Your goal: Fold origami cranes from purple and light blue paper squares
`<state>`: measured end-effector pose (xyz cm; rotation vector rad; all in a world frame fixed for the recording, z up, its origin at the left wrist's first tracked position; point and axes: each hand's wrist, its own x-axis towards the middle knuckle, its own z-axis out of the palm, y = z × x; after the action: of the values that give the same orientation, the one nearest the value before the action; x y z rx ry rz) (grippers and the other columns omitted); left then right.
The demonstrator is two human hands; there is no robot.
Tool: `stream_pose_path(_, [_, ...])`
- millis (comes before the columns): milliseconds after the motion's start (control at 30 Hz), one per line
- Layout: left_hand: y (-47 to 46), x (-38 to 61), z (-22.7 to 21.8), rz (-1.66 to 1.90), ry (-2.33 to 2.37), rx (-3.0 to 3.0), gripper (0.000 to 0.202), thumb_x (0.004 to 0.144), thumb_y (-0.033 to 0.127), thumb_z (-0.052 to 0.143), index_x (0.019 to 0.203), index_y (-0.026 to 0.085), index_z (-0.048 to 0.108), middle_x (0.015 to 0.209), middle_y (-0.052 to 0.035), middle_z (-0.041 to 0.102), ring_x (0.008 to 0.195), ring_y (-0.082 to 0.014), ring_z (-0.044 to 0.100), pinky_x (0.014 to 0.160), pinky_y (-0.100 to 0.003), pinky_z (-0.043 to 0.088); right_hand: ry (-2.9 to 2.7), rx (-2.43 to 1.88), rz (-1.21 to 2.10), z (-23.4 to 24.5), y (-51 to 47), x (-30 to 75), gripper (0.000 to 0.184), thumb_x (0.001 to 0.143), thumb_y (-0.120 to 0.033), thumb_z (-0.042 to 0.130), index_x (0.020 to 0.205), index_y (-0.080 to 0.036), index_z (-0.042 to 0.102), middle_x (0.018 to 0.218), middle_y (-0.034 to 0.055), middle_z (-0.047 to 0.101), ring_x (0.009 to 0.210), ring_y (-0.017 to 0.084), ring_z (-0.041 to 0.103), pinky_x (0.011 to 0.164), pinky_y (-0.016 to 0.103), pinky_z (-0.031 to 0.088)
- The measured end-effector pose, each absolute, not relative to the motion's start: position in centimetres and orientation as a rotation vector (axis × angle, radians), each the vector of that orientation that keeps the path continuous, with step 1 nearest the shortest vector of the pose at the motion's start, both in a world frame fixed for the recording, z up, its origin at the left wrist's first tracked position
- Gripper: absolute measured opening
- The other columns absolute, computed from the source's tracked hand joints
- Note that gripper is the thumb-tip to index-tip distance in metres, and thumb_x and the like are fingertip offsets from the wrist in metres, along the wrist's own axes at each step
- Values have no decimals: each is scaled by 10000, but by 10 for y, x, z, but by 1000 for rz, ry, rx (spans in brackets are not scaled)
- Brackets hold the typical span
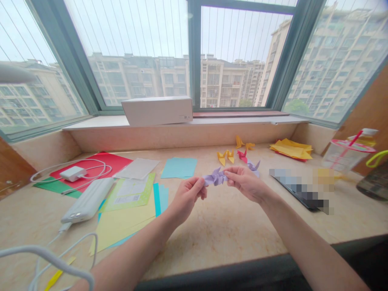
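The counter [236, 238] spreads beneath the person's fingers [198, 186]; the white box [157, 111] stands beyond them to the left, and the blue paper [178, 167] lies nearer on that side. Fingers of the left hand [189, 194] pinch one end of the purple folded paper [216, 177], those of the right hand [247, 182] the other, and the red folded bird [242, 156] sits just past the right fingers.

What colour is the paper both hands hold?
The paper is pale purple, best seen in the head view.
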<state>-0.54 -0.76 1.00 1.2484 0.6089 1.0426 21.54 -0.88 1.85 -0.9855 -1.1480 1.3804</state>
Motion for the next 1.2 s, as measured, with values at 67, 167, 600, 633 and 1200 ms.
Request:
stream_pose_path(67, [-6, -6, 9, 1020, 614, 1224, 381, 840, 470, 682, 710, 128, 578, 583, 13, 543, 548, -78, 441, 566, -220, 317, -1151, -969, 1386, 18, -10, 215, 300, 692, -371, 839, 874, -145, 760, 718, 11, 647, 571, 76, 474, 553, 241, 376])
stream_pose_path(167, [-3, -7, 8, 1005, 680, 1215, 371, 842, 467, 674, 727, 130, 570, 560, 19, 537, 525, -72, 421, 547, -217, 283, -1155, -953, 1409, 18, -11, 212, 338, 729, -387, 814, 973, -159, 757, 717, 5, 646, 562, 79, 492, 542, 239, 379])
stream_pose_path(600, [10, -12, 5, 1071, 698, 1033, 376, 759, 423, 777, 692, 138, 540, 537, 40, 518, 498, -50, 458, 514, -175, 320, -1148, -932, 1481, 12, -10, 214, 358, 713, -281, 832, 1040, -159, 751, 726, 3, 656, 580, 72, 508, 553, 223, 386])
stream_pose_path(633, [10, -12, 5, 1071, 691, 1022, 377, 759, 420, 780, 693, 138, 538, 541, 42, 512, 500, -48, 465, 513, -172, 329, -1143, -935, 1479, 13, -10, 214, 364, 708, -275, 835, 1040, -154, 749, 723, 4, 657, 577, 73, 510, 550, 222, 387])
stream_pose_path(1200, [5, -11, 4, 1162, 1003, 1627, 316, 848, 435, 637, 971, 145, 612, 724, -9, 637, 561, -119, 589, 564, -240, 461, -1143, -1020, 1454, 7, -22, 176, 494, 791, -345, 757, 1219, -188, 565, 928, 109, 781, 721, 192, 743, 623, 271, 504])
